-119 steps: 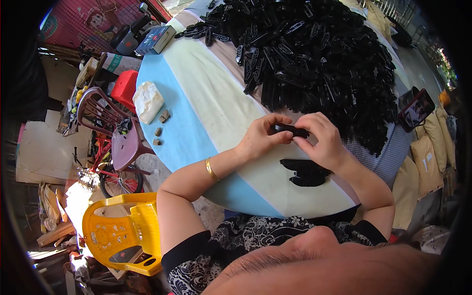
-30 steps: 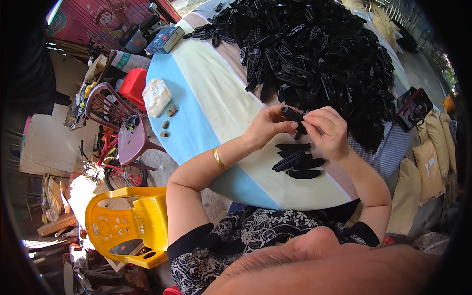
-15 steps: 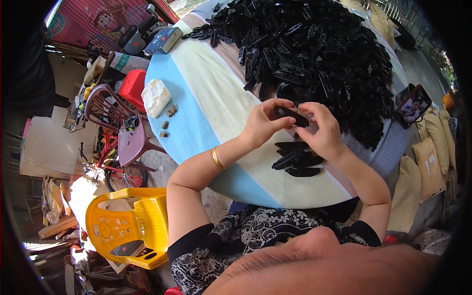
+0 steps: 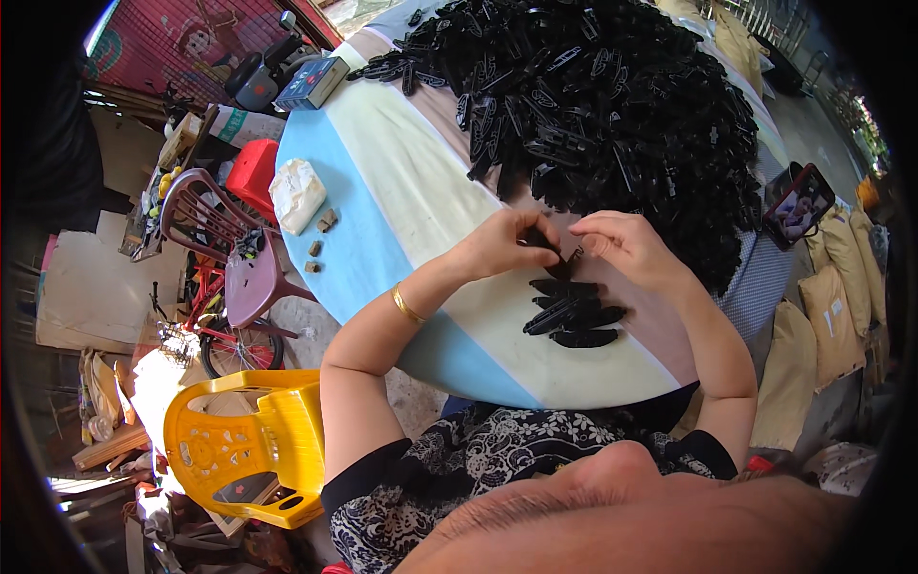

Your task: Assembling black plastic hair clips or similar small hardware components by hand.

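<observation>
My left hand (image 4: 509, 247), with a gold bangle on its wrist, pinches a dark hair clip (image 4: 562, 266) between thumb and fingers. The clip is partly hidden and tilts down toward the cloth. Just right of it, my right hand (image 4: 633, 247) has its fingers stretched out and apart from the clip. Right below both hands lies a small group of long black hair clips (image 4: 585, 338), side by side on the striped cloth (image 4: 459, 344). Beyond the hands spreads a big heap of similar black clips (image 4: 612, 105).
A white bag (image 4: 297, 195) and small brown blocks (image 4: 327, 220) lie at the table's left, with a blue box (image 4: 313, 82) farther back. A phone (image 4: 801, 206) stands at the right edge. Yellow (image 4: 253, 440) and purple (image 4: 253, 282) chairs stand left; tan sacks (image 4: 830, 316) lie right.
My right hand has let go of the clip and moved slightly away from my left hand. The clip in my left hand now points downward and sits a little lower.
</observation>
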`<state>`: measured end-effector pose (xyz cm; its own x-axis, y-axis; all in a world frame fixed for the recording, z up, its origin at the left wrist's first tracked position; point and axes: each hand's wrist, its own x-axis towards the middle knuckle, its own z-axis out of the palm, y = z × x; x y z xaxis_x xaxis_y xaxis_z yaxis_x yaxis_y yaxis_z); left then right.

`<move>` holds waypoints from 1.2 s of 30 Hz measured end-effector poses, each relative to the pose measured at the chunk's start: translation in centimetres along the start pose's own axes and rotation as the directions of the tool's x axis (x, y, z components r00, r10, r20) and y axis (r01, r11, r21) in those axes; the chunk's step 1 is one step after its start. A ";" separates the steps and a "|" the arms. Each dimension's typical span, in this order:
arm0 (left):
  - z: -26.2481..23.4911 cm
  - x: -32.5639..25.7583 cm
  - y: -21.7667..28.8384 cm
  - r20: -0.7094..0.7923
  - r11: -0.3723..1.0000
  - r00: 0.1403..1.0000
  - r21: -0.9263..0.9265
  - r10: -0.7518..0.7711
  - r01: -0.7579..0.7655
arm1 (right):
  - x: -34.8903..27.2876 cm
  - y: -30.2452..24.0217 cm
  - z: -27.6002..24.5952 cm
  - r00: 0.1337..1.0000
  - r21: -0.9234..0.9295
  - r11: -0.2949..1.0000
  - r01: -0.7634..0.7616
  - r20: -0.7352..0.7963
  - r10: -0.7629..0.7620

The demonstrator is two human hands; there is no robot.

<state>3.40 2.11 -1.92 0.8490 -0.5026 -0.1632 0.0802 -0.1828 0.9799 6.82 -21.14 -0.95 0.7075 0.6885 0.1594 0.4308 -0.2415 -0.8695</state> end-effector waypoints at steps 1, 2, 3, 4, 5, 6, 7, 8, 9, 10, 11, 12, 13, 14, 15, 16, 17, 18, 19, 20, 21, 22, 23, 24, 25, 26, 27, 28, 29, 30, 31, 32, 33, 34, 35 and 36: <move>0.1 -0.1 0.2 0.014 0.988 0.998 0.140 0.066 -0.067 | -0.2 0.7 0.3 0.983 -0.209 0.962 0.177 -0.014 -0.184; -0.1 -0.1 0.4 0.018 0.988 0.998 0.141 0.068 -0.069 | -0.5 1.0 0.6 0.972 -0.360 0.904 0.231 0.040 -0.232; -0.4 -0.1 0.5 0.071 0.953 0.995 0.293 0.065 -0.083 | -0.7 1.1 1.0 0.958 -0.495 0.821 0.284 0.101 -0.270; -0.5 -0.1 0.5 0.124 0.894 0.991 0.436 0.053 -0.102 | -0.7 1.2 1.2 0.950 -0.501 0.808 0.310 0.120 -0.289; -0.4 0.1 0.4 0.126 0.894 0.991 0.437 0.051 -0.102 | -0.7 1.2 1.3 0.950 -0.500 0.809 0.308 0.117 -0.289; -0.1 0.4 0.2 -0.148 0.832 0.972 0.550 0.182 -0.072 | -0.6 1.1 1.3 0.954 -0.502 0.812 0.298 0.121 -0.276; 0.2 0.7 0.0 -0.389 0.766 0.860 0.642 0.330 -0.004 | -0.5 1.0 1.4 0.957 -0.504 0.814 0.289 0.124 -0.263; 0.1 1.4 -0.3 -0.443 0.728 0.771 0.685 0.456 -0.037 | -0.5 1.1 1.5 0.957 -0.502 0.815 0.290 0.124 -0.264; 0.0 2.4 -0.8 -0.443 0.727 0.772 0.685 0.456 -0.036 | -0.4 1.3 1.7 0.956 -0.489 0.824 0.285 0.082 -0.282; 0.0 3.4 -1.3 -0.435 0.598 0.709 0.801 0.555 0.023 | -0.4 1.4 1.8 0.954 -0.478 0.833 0.279 0.041 -0.296; -0.1 4.0 -1.7 -0.403 0.453 0.645 0.886 0.650 0.097 | -0.4 1.3 1.9 0.955 -0.480 0.833 0.277 0.041 -0.294; -0.1 4.1 -1.4 -0.418 0.479 0.731 0.866 0.539 0.141 | -0.6 1.0 2.0 0.980 -0.411 0.894 0.181 -0.001 -0.199; -0.3 4.1 -1.5 -0.419 0.479 0.730 0.866 0.540 0.143 | -0.6 0.7 2.0 0.994 -0.335 0.938 0.082 -0.035 -0.099; -0.4 4.1 -1.7 -0.422 0.497 0.723 0.859 0.547 0.125 | -0.6 0.6 1.9 0.994 -0.336 0.938 0.084 -0.033 -0.101; -0.7 4.0 -1.8 -0.424 0.515 0.716 0.851 0.555 0.105 | -0.6 0.5 1.9 0.995 -0.291 0.955 0.047 -0.070 -0.071; -0.9 3.9 -2.0 -0.423 0.514 0.716 0.851 0.555 0.105 | -0.6 0.4 1.9 0.994 -0.246 0.969 0.012 -0.105 -0.039; -1.1 3.7 -2.1 -0.429 0.533 0.707 0.842 0.562 0.087 | -0.6 0.3 1.8 0.994 -0.245 0.969 0.013 -0.105 -0.039; -1.4 3.5 -2.2 -0.436 0.550 0.697 0.832 0.570 0.070 | -0.6 0.2 1.8 0.991 -0.229 0.973 0.019 -0.127 -0.049; -1.8 3.2 -2.4 -0.436 0.549 0.695 0.833 0.572 0.071 | -0.5 0.1 1.8 0.987 -0.214 0.977 0.026 -0.150 -0.059; -2.1 2.9 -2.5 -0.456 0.572 0.684 0.818 0.570 0.068 | -0.5 0.0 1.8 0.987 -0.215 0.976 0.029 -0.150 -0.062; -2.2 2.7 -2.0 -0.473 0.595 0.674 0.801 0.568 0.061 | -0.6 0.0 1.8 0.977 -0.192 0.980 0.053 -0.192 -0.091; -2.1 2.4 -1.5 -0.471 0.594 0.674 0.802 0.570 0.058 | -0.6 0.0 1.7 0.965 -0.170 0.982 0.079 -0.236 -0.118; -1.7 2.0 -1.0 -0.516 0.678 0.629 0.735 0.582 -0.025 | -0.5 -0.1 1.6 0.964 -0.172 0.982 0.078 -0.239 -0.118; -1.3 1.7 -0.3 -0.562 0.746 0.586 0.657 0.584 -0.113 | -0.4 -0.1 1.5 0.929 -0.161 0.972 0.169 -0.303 -0.212; -1.2 1.7 -0.1 -0.545 0.760 0.594 0.623 0.592 -0.186 | -0.3 -0.2 1.4 0.880 -0.156 0.953 0.260 -0.367 -0.300; -0.8 1.6 0.0 -0.559 0.875 0.692 0.424 0.456 -0.234 | -0.2 -0.3 1.3 0.879 -0.159 0.953 0.257 -0.371 -0.299; -0.3 1.3 0.0 -0.534 0.948 0.784 0.202 0.316 -0.245 | 0.0 -0.5 1.2 0.823 -0.225 0.919 0.323 -0.413 -0.390; 0.3 1.0 0.3 -0.439 0.948 0.842 0.092 0.313 -0.305 | 0.1 -0.6 1.0 0.757 -0.294 0.877 0.381 -0.446 -0.478; 0.8 0.9 0.1 -0.385 0.952 0.875 0.037 0.295 -0.304 | 0.1 -1.0 0.8 0.757 -0.294 0.877 0.380 -0.446 -0.478; 1.3 1.0 -0.2 -0.326 0.954 0.904 -0.020 0.278 -0.300 | 0.1 -1.4 0.4 0.719 -0.427 0.808 0.406 -0.397 -0.571; 1.8 0.9 -0.2 -0.295 0.959 0.922 -0.056 0.251 -0.279 | 0.1 -1.5 0.3 0.678 -0.549 0.720 0.425 -0.333 -0.655; 2.2 0.9 -0.3 -0.295 0.959 0.922 -0.057 0.250 -0.278 | 0.1 -1.4 0.2 0.680 -0.549 0.720 0.424 -0.332 -0.654; 2.4 0.9 -0.3 -0.268 0.957 0.936 -0.115 0.230 -0.268 | 0.1 -1.3 0.2 0.688 -0.555 0.709 0.436 -0.302 -0.660; 2.5 0.9 -0.3 -0.241 0.952 0.947 -0.171 0.210 -0.255 | 0.1 -1.1 0.2 0.695 -0.559 0.697 0.449 -0.271 -0.665; 2.4 0.9 -0.4 -0.240 0.952 0.948 -0.171 0.210 -0.254 | 0.0 -1.0 0.3 0.695 -0.559 0.697 0.449 -0.272 -0.665; 2.3 1.0 -0.6 -0.253 0.957 0.948 -0.167 0.192 -0.238 | 0.0 -0.9 0.3 0.707 -0.573 0.690 0.441 -0.252 -0.661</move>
<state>2.98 -0.20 -2.92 0.9524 -0.2983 0.0623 -0.0383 0.0855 0.9956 6.29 -20.72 -0.29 0.3565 0.4740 0.8052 0.9308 -0.2550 -0.2620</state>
